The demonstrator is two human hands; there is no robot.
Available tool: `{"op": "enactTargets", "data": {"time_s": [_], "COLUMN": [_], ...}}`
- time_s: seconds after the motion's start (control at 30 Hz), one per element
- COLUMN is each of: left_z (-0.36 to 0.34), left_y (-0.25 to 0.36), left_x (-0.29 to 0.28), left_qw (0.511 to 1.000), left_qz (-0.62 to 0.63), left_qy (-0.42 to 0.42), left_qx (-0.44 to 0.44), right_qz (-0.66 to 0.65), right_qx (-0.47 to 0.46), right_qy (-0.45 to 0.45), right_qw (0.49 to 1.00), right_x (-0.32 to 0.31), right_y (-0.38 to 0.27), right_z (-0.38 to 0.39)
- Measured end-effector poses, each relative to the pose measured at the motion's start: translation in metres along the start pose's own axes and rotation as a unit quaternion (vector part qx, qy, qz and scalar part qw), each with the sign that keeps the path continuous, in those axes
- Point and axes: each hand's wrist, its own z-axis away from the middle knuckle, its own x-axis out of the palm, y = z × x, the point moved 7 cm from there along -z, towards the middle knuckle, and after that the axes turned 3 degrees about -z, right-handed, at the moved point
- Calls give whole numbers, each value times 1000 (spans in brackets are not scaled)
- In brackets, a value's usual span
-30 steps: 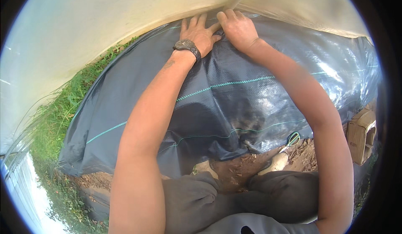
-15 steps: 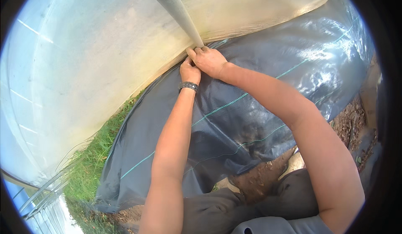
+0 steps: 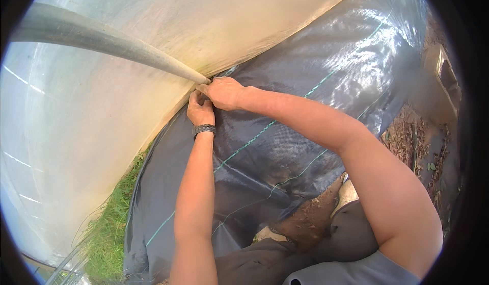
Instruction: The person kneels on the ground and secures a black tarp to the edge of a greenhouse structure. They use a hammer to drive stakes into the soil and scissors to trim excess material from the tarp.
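Observation:
Both hands meet at the foot of a grey pole (image 3: 127, 50), where a translucent plastic wall (image 3: 102, 111) meets a black woven sheet (image 3: 285, 147) with green stitched lines. My left hand (image 3: 200, 109) has its fingers curled at this seam, a watch on its wrist. My right hand (image 3: 222, 93) lies just above and right of it, fingers bent against the pole's foot and the sheet's edge. Whatever lies within the fingers is hidden.
Green grass (image 3: 112, 229) grows along the wall at the lower left. My shoes stand on brown soil (image 3: 310, 218) below the sheet. Dry leaves (image 3: 400, 137) lie at the right, near a cardboard box (image 3: 440, 81). Thin metal rods (image 3: 61, 275) show at the lower left.
My left hand, spread flat on the sheet a second ago, is now curled beside my right hand at the pole. The view has turned, showing more of the wall and pole.

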Motion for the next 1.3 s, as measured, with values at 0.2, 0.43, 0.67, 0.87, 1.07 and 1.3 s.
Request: {"op": "enactTargets", "data": {"time_s": [0.2, 0.43, 0.67, 0.87, 1.07, 1.3], "left_z": [5, -5, -5, -2, 0, 5], "left_y": [-6, -5, -7, 4, 11, 16], "left_x": [16, 8, 16, 5, 2, 10], "left_qw": [1000, 998, 995, 998, 995, 998], "left_qz": [-13, -11, 37, -47, -71, -51], "left_qy": [-9, -54, -85, -34, -23, -32], "left_qx": [-3, 43, -36, 34, 59, 34], "right_qz": [-14, 1, 23, 203, 189, 145], "right_qx": [-18, -127, 68, 621, 740, 830], "right_qy": [61, 80, 241, 321, 216, 173], "right_qw": [998, 989, 968, 686, 608, 510], "right_x": [18, -17, -129, -125, -69, -68], "right_y": [21, -1, 100, 193, 201, 223], "right_z": [13, 66, 322, 671, 786, 824]}}
